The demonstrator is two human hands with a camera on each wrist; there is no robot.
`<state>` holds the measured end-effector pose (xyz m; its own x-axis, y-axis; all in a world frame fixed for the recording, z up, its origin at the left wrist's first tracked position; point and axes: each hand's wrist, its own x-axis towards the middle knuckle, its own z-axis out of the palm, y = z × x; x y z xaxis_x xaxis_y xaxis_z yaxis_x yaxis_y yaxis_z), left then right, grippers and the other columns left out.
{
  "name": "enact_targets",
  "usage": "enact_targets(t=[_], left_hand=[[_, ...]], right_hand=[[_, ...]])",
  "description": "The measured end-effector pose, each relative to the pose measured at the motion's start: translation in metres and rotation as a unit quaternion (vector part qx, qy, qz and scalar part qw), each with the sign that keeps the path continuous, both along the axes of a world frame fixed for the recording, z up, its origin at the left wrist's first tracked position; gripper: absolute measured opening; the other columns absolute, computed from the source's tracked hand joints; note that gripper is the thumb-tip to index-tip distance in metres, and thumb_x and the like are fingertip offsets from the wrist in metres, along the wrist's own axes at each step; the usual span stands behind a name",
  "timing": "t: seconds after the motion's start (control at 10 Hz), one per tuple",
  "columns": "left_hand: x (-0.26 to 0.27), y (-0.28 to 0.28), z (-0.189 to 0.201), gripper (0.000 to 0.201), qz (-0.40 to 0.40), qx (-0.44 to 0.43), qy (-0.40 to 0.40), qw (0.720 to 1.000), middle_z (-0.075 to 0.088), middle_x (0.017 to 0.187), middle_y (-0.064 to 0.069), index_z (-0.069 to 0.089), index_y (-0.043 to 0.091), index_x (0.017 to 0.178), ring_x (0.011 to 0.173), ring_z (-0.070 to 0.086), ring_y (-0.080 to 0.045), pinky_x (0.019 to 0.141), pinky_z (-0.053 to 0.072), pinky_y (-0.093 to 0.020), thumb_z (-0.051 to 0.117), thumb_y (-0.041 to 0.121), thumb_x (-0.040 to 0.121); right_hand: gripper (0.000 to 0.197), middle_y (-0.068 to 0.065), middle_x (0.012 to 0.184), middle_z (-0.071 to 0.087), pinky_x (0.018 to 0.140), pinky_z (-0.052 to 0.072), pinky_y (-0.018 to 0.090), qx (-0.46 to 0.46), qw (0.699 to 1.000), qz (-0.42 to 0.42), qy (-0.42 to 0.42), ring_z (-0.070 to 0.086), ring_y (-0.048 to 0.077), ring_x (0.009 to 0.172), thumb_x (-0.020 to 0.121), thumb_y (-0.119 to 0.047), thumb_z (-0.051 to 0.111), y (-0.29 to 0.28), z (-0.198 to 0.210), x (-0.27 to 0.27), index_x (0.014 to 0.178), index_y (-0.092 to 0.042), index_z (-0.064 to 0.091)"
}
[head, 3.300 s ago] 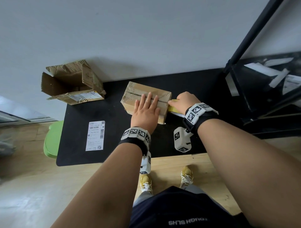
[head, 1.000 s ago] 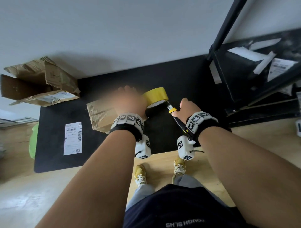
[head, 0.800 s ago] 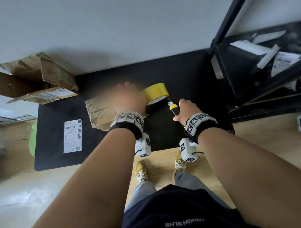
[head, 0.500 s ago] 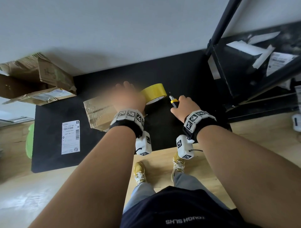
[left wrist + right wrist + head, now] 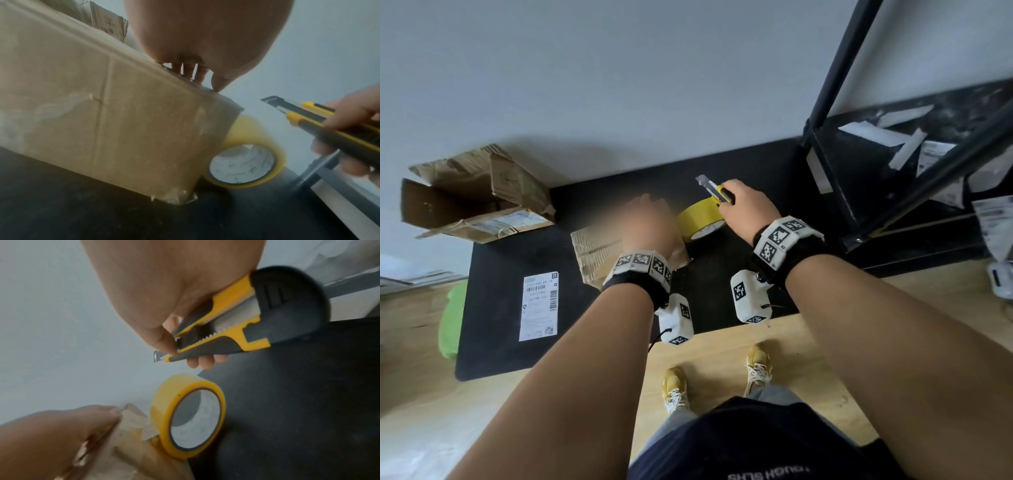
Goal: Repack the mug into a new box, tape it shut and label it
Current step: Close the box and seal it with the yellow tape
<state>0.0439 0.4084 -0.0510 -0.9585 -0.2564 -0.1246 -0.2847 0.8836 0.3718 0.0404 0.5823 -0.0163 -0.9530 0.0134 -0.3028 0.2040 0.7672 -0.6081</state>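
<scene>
Fingers of the right hand curl under a yellow-and-black utility knife, clamped round its handle, with the thumb on the slider near the front. A short stretch of blade sticks out past the thumb, pointing away from the person toward the wall, and the knife is held in the air above the table.

Just below and left of those fingers stands a roll of yellow tape, on its edge on the black table, its white core facing the person. The roll sits against the right end of the cardboard box.

Fingers of the left hand reach over the top of that box, lying close together on its far upper edge, the thumb tip at the corner nearest the tape. The box is closed, clear tape runs over its seams, and it rests on the table under the palm. Whether the mug is inside cannot be told.

Further left of the left hand, a white shipping label lies flat on the table. Beyond it, at the table's far left corner, a torn old box sits open. Right of the knife hand stands a black metal rack.
</scene>
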Motion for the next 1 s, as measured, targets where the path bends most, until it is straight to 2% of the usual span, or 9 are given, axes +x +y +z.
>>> enact_targets(t=[0.1, 0.2, 0.3, 0.4, 0.5, 0.6, 0.8, 0.9, 1.0], left_hand=[[0.008, -0.009, 0.002, 0.051, -0.023, -0.021, -0.018, 0.999, 0.024, 0.157, -0.004, 0.026, 0.013, 0.149, 0.147, 0.012, -0.021, 0.121, -0.001, -0.042, 0.028, 0.028, 0.1], [0.018, -0.011, 0.003, 0.054, -0.05, -0.052, -0.027, 0.997, 0.013, 0.161, -0.001, 0.018, 0.015, 0.153, 0.149, 0.003, -0.019, 0.121, -0.003, -0.04, 0.027, 0.029, 0.101], [0.022, -0.009, 0.003, 0.056, -0.058, -0.067, -0.042, 0.995, 0.006, 0.162, 0.001, 0.012, 0.015, 0.154, 0.149, -0.001, -0.018, 0.121, -0.003, -0.04, 0.024, 0.031, 0.102], [0.022, -0.008, 0.002, 0.056, -0.063, -0.068, -0.077, 0.993, -0.003, 0.162, 0.001, 0.004, 0.015, 0.154, 0.148, -0.007, -0.018, 0.12, -0.004, -0.041, 0.018, 0.032, 0.103], [0.02, -0.009, 0.003, 0.056, -0.07, -0.065, -0.095, 0.991, -0.006, 0.162, 0.0, 0.0, 0.015, 0.154, 0.148, -0.01, -0.019, 0.12, -0.005, -0.042, 0.014, 0.034, 0.103], [0.02, -0.01, 0.003, 0.056, -0.075, -0.063, -0.095, 0.991, -0.006, 0.162, 0.0, -0.001, 0.015, 0.154, 0.148, -0.01, -0.019, 0.12, -0.005, -0.042, 0.014, 0.034, 0.103], [0.02, -0.01, 0.004, 0.056, -0.078, -0.063, -0.108, 0.989, -0.008, 0.162, 0.0, -0.002, 0.015, 0.154, 0.148, -0.011, -0.02, 0.12, -0.004, -0.042, 0.013, 0.035, 0.103], [0.02, -0.009, 0.003, 0.056, -0.08, -0.061, -0.111, 0.989, -0.008, 0.161, 0.0, -0.003, 0.015, 0.154, 0.148, -0.011, -0.02, 0.12, -0.004, -0.043, 0.013, 0.034, 0.103], [0.019, -0.009, 0.003, 0.057, -0.079, -0.061, -0.11, 0.989, -0.008, 0.161, -0.001, -0.003, 0.014, 0.153, 0.148, -0.011, -0.02, 0.12, -0.004, -0.043, 0.014, 0.034, 0.103]], right_hand=[[0.049, 0.003, 0.125, 0.061, 0.08, 0.047, 0.031, -0.013, 0.999, 0.049, -0.005, 0.061, 0.026, 0.1, 0.095, -0.02, 0.045, -0.007, 0.008, 0.001, 0.142, -0.033, 0.042], [0.057, -0.002, 0.141, 0.052, 0.077, 0.046, 0.028, 0.003, 0.994, 0.107, -0.017, 0.06, 0.022, 0.105, 0.097, -0.017, 0.044, -0.014, 0.016, 0.003, 0.148, -0.04, 0.033], [0.052, 0.0, 0.14, 0.053, 0.057, 0.037, 0.019, 0.022, 0.99, 0.134, -0.025, 0.053, 0.017, 0.087, 0.099, -0.021, 0.044, -0.016, 0.015, 0.005, 0.147, -0.037, 0.037], [0.053, 0.003, 0.141, 0.05, 0.05, 0.027, 0.013, 0.042, 0.985, 0.158, -0.053, 0.043, 0.01, 0.066, 0.099, -0.022, 0.049, -0.018, 0.012, 0.009, 0.148, -0.037, 0.035], [0.048, 0.005, 0.12, 0.057, 0.048, 0.03, 0.017, 0.077, 0.977, 0.189, -0.059, 0.041, 0.008, 0.058, 0.1, -0.021, 0.046, -0.021, 0.015, 0.015, 0.146, -0.033, 0.039], [0.043, 0.01, 0.118, 0.06, 0.044, 0.032, 0.015, 0.077, 0.977, 0.192, -0.061, 0.037, 0.007, 0.053, 0.099, -0.013, 0.043, -0.025, 0.018, 0.02, 0.141, -0.024, 0.046], [0.045, 0.011, 0.125, 0.057, 0.057, 0.042, 0.027, 0.123, 0.964, 0.214, -0.097, 0.056, 0.024, 0.083, 0.101, -0.012, 0.039, -0.032, 0.023, 0.019, 0.144, -0.027, 0.04], [0.049, 0.011, 0.127, 0.055, 0.052, 0.036, 0.02, 0.135, 0.957, 0.232, -0.11, 0.051, 0.019, 0.076, 0.101, -0.01, 0.037, -0.031, 0.026, 0.021, 0.146, -0.028, 0.037], [0.058, 0.007, 0.147, 0.043, 0.067, 0.043, 0.021, 0.164, 0.936, 0.269, -0.158, 0.055, 0.025, 0.108, 0.103, -0.009, 0.035, -0.032, 0.029, 0.023, 0.153, -0.034, 0.022]])
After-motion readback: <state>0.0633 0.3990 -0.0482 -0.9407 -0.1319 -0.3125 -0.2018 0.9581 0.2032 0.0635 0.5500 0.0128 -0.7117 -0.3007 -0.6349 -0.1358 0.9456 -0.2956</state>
